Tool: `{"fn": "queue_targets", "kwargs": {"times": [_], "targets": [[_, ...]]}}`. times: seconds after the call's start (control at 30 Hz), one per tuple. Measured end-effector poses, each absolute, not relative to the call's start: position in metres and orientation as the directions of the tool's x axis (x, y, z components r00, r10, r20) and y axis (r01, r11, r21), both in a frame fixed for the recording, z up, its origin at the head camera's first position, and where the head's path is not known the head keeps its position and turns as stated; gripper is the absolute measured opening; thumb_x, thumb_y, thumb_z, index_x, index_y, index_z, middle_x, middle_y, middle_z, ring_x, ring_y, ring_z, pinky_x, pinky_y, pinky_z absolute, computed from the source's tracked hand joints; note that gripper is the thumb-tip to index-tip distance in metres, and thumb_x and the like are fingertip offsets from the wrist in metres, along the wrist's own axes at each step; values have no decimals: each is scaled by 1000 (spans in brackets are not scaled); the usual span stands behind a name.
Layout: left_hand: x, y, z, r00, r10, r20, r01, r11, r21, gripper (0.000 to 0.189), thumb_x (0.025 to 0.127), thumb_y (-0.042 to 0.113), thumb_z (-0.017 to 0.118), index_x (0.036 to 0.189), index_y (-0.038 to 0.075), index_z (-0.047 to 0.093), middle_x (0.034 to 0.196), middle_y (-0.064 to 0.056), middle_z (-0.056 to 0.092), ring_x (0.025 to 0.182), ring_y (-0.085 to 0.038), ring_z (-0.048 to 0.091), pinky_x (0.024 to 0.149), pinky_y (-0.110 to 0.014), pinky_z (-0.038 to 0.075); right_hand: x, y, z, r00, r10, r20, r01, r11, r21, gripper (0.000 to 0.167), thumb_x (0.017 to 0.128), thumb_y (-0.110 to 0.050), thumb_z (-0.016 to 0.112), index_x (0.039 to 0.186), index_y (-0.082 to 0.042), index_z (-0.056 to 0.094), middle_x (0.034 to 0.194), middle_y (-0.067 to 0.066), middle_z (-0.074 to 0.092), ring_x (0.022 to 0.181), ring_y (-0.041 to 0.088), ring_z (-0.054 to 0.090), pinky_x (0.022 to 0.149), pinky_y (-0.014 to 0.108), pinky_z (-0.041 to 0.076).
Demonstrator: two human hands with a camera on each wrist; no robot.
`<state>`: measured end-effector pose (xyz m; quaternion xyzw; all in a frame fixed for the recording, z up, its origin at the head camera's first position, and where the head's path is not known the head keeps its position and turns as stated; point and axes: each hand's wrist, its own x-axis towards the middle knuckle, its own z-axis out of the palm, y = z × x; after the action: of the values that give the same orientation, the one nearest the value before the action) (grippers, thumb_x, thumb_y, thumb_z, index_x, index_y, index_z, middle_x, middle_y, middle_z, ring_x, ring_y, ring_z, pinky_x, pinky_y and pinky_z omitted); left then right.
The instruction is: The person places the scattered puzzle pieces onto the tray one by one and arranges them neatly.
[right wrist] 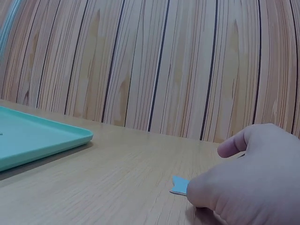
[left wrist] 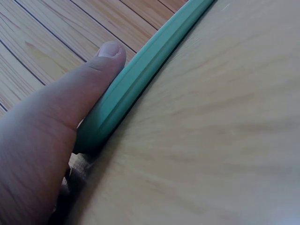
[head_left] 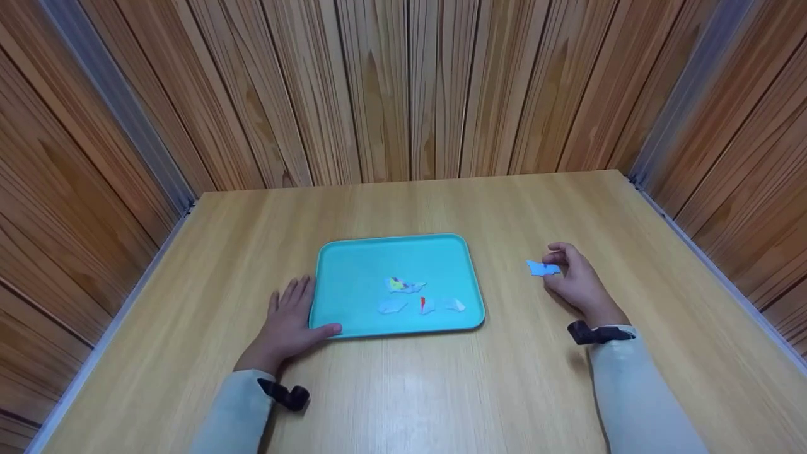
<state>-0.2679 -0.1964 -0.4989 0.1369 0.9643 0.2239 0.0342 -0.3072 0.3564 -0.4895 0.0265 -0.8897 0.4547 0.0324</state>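
Observation:
A small blue torn scrap of paper [head_left: 541,268] is pinched between the thumb and fingers of my right hand [head_left: 577,280], right of the tray. In the right wrist view the scrap [right wrist: 179,185] pokes out past the thumb, close to the tabletop; the fingertips behind it are hidden. My left hand [head_left: 291,323] lies spread at the left end of a turquoise tray [head_left: 353,271], its thumb over the near rim. That thumb touches the tray's edge [left wrist: 126,89] in the left wrist view. On the tray lie several torn scraps, one with yellow print [head_left: 403,285] and one with red [head_left: 427,306].
The wooden table [head_left: 403,391] reaches back to a wood-panelled wall [head_left: 378,94], with more panelling on both sides. A black strap with a camera sits on each wrist, over light sleeves [head_left: 233,413].

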Motion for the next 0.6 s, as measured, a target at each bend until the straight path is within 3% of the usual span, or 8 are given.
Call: {"fn": "queue_targets", "kwargs": {"times": [0.6], "targets": [[-268, -197, -499, -961, 278, 2, 250, 862, 442, 118, 84, 75, 60, 161, 1, 11, 168, -20, 9, 154, -41, 2, 119, -64, -6, -306, 353, -486, -998, -19, 64, -62, 623, -780, 59, 96, -5, 64, 147, 1, 34, 129, 23, 53, 126, 40, 47, 114, 60, 29]]}}
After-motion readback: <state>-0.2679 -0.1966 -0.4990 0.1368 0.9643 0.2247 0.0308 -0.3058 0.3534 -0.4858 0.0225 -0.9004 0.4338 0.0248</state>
